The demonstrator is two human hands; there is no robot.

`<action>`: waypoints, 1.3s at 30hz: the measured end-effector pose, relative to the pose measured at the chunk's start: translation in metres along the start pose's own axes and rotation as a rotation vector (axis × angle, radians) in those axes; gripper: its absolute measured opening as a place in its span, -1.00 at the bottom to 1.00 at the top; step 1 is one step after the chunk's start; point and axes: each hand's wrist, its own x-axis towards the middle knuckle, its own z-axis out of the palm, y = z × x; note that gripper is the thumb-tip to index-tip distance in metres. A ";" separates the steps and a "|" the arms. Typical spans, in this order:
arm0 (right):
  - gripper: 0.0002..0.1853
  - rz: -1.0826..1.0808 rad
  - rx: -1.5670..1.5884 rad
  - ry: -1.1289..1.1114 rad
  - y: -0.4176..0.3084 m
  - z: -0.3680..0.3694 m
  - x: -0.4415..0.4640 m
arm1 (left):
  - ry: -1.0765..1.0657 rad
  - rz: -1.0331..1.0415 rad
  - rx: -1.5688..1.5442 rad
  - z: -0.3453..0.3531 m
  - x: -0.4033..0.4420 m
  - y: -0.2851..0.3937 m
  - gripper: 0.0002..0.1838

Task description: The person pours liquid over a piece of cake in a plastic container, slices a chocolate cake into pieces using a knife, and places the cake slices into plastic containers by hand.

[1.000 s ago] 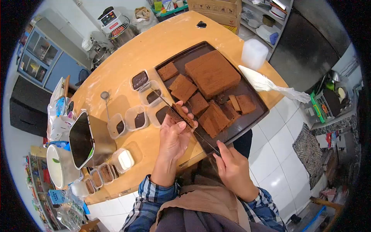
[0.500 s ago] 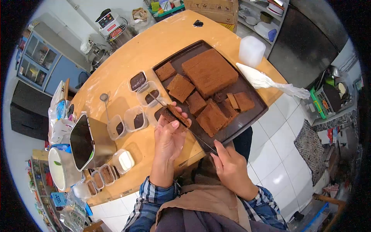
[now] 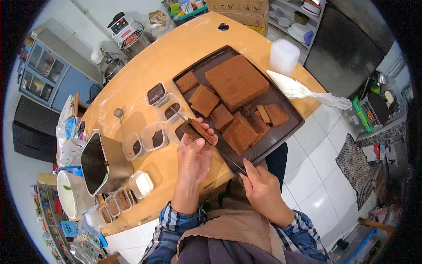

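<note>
A small brown cake piece (image 3: 201, 131) is gripped by my left hand (image 3: 193, 160), fingers behind it and thumb in front. The long thin blade of a knife (image 3: 229, 161) runs through or along the piece, its tip showing beyond it at the upper left. My right hand (image 3: 263, 189) is closed on the knife's handle end, which the fingers mostly hide. Beside my hands lies a dark tray (image 3: 281, 141) with a large cake block (image 3: 237, 82) and several smaller cake pieces (image 3: 239, 133). Left of the held piece stand clear containers (image 3: 154, 135) with dark contents.
A metal tin (image 3: 115, 160) and a white tub (image 3: 69, 193) stand at the left. Small filled cups (image 3: 122, 199) sit near the front edge. Right of the tray are a piping bag (image 3: 299, 90) and a white container (image 3: 285, 57). A small strainer (image 3: 118, 112) lies behind the containers.
Since a second ago the left hand and cake piece have shifted slightly left in view, and the piece has turned a little on the blade. The right hand keeps its hold.
</note>
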 end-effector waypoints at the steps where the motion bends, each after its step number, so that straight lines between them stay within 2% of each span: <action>1: -0.60 -0.002 0.001 0.022 -0.001 0.001 0.005 | 0.006 -0.007 0.010 0.000 -0.001 -0.002 -0.45; 14: -0.59 0.020 -0.075 -0.018 0.004 0.004 0.003 | -0.004 -0.075 0.009 0.002 -0.005 -0.013 -0.49; 17: -0.62 0.056 -0.035 0.017 0.000 0.003 0.000 | -0.010 -0.091 -0.014 -0.001 -0.007 -0.010 -0.50; 20: -0.63 0.113 -0.066 -0.050 0.000 -0.005 -0.010 | -0.014 -0.109 -0.008 -0.002 -0.007 -0.011 -0.49; 27: -0.58 0.091 -0.074 0.029 0.006 -0.012 -0.004 | -0.048 -0.133 0.062 0.026 -0.003 -0.011 -0.50; 30: -0.62 0.133 0.017 0.126 0.007 -0.021 0.002 | -0.144 -0.147 0.148 0.043 0.012 -0.017 -0.47; 34: -0.66 0.210 -0.009 0.206 0.014 -0.034 0.012 | -0.253 -0.183 0.229 0.071 0.035 -0.027 -0.57; 37: -0.66 0.223 -0.031 0.241 0.026 -0.037 0.017 | -0.360 -0.291 0.290 0.083 0.053 -0.036 -0.60; 38: -0.67 0.242 0.000 0.263 0.030 -0.036 0.018 | -0.378 -0.273 0.292 0.084 0.058 -0.042 -0.63; 39: -0.67 0.290 0.017 0.254 0.034 -0.036 0.018 | -0.324 -0.341 0.281 0.089 0.063 -0.045 -0.65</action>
